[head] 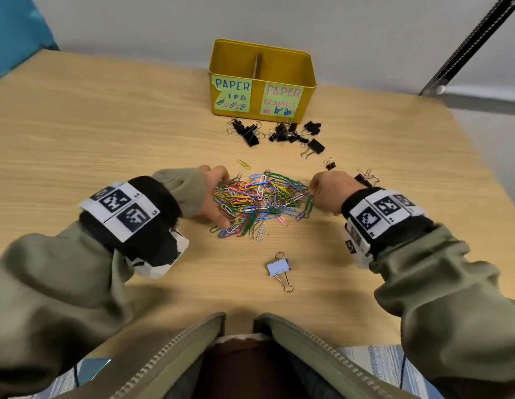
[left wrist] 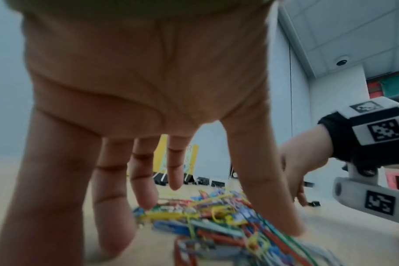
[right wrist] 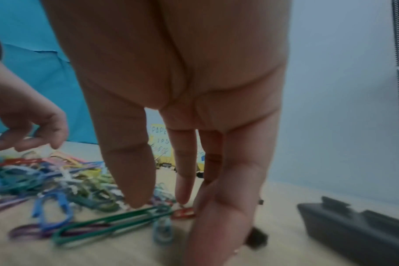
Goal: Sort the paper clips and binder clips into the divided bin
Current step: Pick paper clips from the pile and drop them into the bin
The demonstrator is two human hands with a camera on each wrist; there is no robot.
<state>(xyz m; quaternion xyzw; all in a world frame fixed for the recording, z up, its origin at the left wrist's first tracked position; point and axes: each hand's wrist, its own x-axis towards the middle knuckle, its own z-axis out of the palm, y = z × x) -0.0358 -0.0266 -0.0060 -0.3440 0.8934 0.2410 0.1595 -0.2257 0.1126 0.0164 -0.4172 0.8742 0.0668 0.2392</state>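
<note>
We see the heap of coloured paper clips (head: pixel 257 201) lying on the wooden bench (head: pixel 106 133), caught between our two hands. Our left hand (head: pixel 213 197) sits at the heap's left edge, fingers (left wrist: pixel 143 181) straight and spread, tips down on the clips. Our right hand (head: pixel 327 191) stands at the right edge, fingers extended downward and touching the clips there, a long green paper clip (right wrist: pixel 112 225) just beside the thumb. Neither hand grips anything. Beyond the heap, black binder clips (head: pixel 276 133) are scattered just in front of the yellow divided bin (head: pixel 262 82). A white binder clip (head: pixel 278 267) lies alone on the near side of the heap.
</note>
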